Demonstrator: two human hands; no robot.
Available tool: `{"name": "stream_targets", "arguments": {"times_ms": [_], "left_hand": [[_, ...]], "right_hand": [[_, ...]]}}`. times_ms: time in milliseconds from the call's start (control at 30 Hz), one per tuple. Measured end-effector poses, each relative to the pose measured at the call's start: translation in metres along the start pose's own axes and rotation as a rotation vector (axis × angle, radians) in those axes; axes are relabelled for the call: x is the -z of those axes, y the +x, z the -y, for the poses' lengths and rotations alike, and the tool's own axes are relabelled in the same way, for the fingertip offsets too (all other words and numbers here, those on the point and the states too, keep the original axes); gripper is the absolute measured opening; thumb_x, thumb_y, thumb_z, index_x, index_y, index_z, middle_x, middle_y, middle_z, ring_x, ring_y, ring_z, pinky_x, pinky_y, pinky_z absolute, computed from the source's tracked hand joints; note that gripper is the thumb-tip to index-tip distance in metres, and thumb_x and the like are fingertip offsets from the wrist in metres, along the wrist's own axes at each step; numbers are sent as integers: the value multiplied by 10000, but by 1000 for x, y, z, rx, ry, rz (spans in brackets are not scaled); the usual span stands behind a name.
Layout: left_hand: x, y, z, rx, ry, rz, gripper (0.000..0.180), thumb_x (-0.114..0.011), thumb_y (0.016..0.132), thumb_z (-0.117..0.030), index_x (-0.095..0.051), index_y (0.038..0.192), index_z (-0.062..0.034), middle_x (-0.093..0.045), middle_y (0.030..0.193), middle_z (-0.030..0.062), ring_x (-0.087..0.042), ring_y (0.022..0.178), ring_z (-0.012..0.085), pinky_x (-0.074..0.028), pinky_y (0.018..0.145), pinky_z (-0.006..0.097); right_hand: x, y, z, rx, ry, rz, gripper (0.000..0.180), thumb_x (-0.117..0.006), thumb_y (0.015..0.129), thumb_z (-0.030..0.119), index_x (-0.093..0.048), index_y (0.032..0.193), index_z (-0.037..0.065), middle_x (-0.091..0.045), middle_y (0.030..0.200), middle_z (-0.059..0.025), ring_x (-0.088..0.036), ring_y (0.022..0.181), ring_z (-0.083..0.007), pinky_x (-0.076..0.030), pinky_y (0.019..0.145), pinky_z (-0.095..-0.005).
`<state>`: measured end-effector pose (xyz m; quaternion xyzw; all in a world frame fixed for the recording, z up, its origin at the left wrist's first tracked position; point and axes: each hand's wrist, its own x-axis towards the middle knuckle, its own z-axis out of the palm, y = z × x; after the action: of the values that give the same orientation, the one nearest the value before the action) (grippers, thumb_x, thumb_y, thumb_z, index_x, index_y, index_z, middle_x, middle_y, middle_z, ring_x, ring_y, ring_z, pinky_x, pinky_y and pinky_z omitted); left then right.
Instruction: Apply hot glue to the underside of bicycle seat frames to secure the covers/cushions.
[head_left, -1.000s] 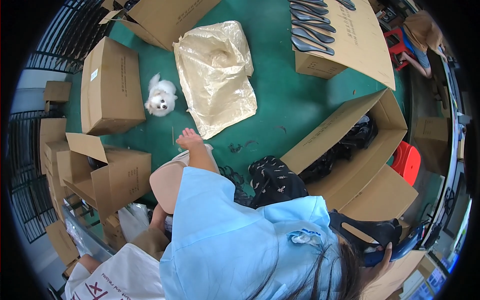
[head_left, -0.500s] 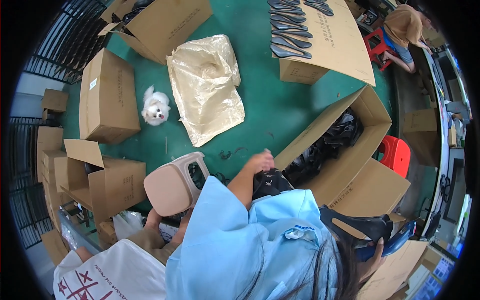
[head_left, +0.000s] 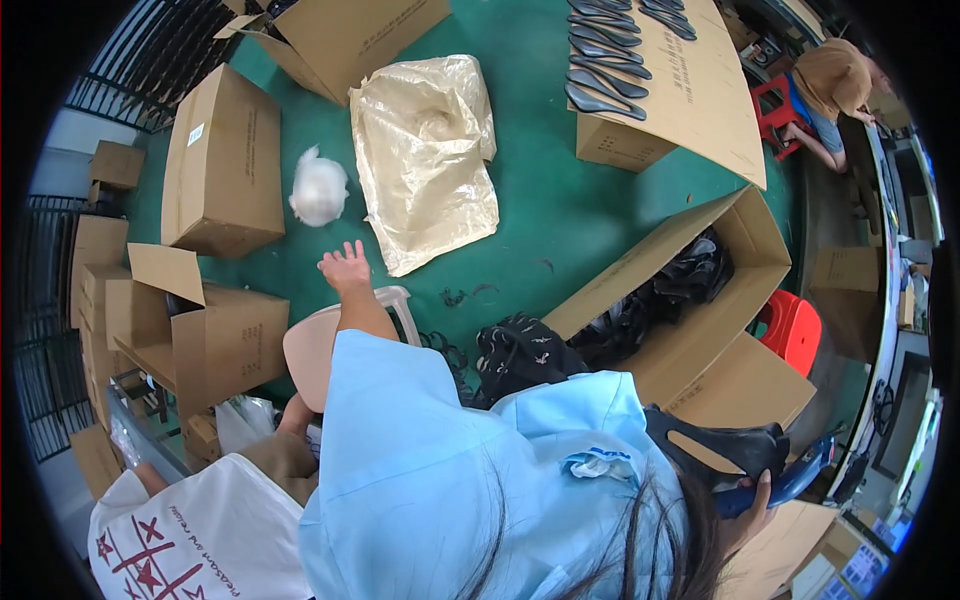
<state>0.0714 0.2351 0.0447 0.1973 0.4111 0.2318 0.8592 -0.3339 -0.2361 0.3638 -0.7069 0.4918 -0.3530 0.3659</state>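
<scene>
My left hand reaches out over the pale stool, palm down with fingers spread, holding nothing. Beyond its fingertips a small white fluffy dog stands on the green floor, blurred. My right hand, at the lower right, is closed round a black bicycle saddle part with a long opening. A glossy blue rounded thing lies against that hand; whether it is gripped too, I cannot tell.
An open carton of black pieces stands to the right, beside a red stool. Ahead lie a crumpled plastic sheet and cardboard bearing black saddle parts. Other cartons stand left. A person in white sits close by.
My left hand has swung left from my lap and spread its fingers toward the dog. The dog has turned its head, now a blur. My right hand still grips the saddle part.
</scene>
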Motion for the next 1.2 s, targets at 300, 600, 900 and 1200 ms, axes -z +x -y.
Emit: {"name": "stream_targets", "arguments": {"times_ms": [300,600,900,1200], "left_hand": [[7,3,21,-61,125,-202,757,-426,860,-541,-179,1373,-41,-206,1427,145,-474,1153,315,-452,869,400],[-70,-206,182,398,1013,823,127,-502,788,-127,-567,879,-67,-597,705,60,-553,547,144,-427,502,252],[-54,-551,188,960,691,2895,333,-567,866,-268,-556,1062,1,-548,1087,142,-549,984,209,-454,812,304],[21,-639,162,2277,890,1612,358,-573,865,-266,-496,1141,-50,-527,968,23,-478,858,112,-399,825,273]], "right_hand": [[-10,10,0,43,115,26,255,-567,864,157,-551,1104,72,-457,952,-89,-471,780,-140,-420,671,-228],[-19,9,24,-92,186,-177,425,-623,787,249,-487,1077,-31,-483,737,-41,-467,664,-122,-392,625,-244],[-23,24,-7,-96,266,-664,472,-656,775,97,-442,1174,-39,-530,922,-87,-549,733,-160,-463,653,-259],[30,-28,15,-317,730,-777,457,-673,712,52,-460,1111,-13,-556,915,-78,-563,764,-140,-473,690,-267]]}}
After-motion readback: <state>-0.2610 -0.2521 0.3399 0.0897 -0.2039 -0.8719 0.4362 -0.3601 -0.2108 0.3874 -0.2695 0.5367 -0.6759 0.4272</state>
